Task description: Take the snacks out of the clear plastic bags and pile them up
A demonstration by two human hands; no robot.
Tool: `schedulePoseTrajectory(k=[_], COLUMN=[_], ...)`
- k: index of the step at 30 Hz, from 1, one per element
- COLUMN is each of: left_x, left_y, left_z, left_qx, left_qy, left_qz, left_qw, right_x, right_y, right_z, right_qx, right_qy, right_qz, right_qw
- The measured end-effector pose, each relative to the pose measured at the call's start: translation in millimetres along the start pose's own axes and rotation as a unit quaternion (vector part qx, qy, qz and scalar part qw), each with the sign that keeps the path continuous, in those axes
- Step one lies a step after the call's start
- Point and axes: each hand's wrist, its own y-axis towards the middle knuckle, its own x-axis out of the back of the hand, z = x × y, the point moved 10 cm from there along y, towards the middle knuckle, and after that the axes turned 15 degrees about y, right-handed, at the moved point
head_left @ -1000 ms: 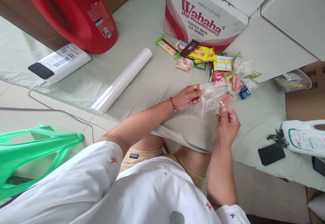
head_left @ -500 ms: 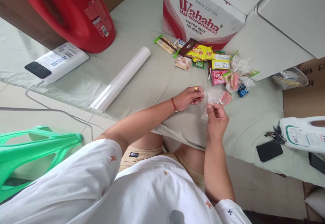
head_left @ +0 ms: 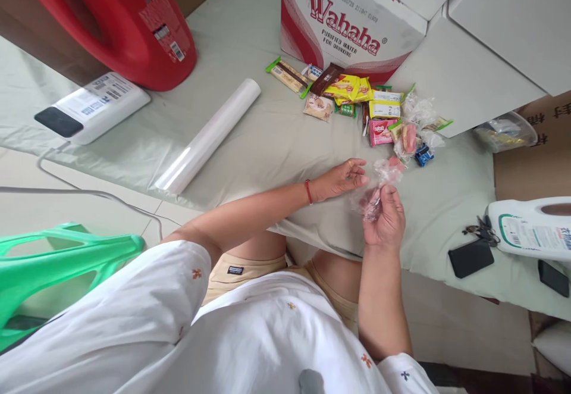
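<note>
The step in hand looks like bunching up the clear wrap, which the right hand grips, crumpled, above the surface near its front edge. The left hand, fingers loosely spread, is just beside it, though whether it touches the wrap I cannot tell. The next move seems to call for a firm right-hand pinch and care around the pink packet just beyond.
</note>
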Motion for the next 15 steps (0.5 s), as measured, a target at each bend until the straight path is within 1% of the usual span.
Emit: schedulePoseTrajectory(k=[2, 4, 8, 10, 12, 15], left_x=[1.2, 7.8, 30.4, 36.8, 38.0, 37.3], left_y=[1, 4, 8, 8, 8, 9], left_z=[-2, -4, -2, 0, 0, -7], left_qx=[-0.008, -0.016, -0.007, 0.003, 0.002, -0.021], left_qy=[-0.003, -0.002, -0.01, -0.014, 0.002, 0.063], left_qz=[-0.003, -0.024, -0.122, -0.152, -0.152, -0.129], left_qw=[1.0, 1.0, 0.992, 0.988, 0.988, 0.989], right_x=[-9, -7, 16, 30, 42, 57], right_y=[-3, -2, 5, 8, 9, 9], right_z=[-11, -11, 5, 8, 12, 20], right_qx=[-0.031, -0.02, 0.04, 0.05, 0.058, 0.072], right_qy=[0.005, 0.001, -0.015, -0.022, -0.035, -0.046], right_qz=[0.015, 0.007, -0.043, -0.068, -0.089, -0.108], right_qw=[0.999, 1.0, 0.998, 0.996, 0.994, 0.99])
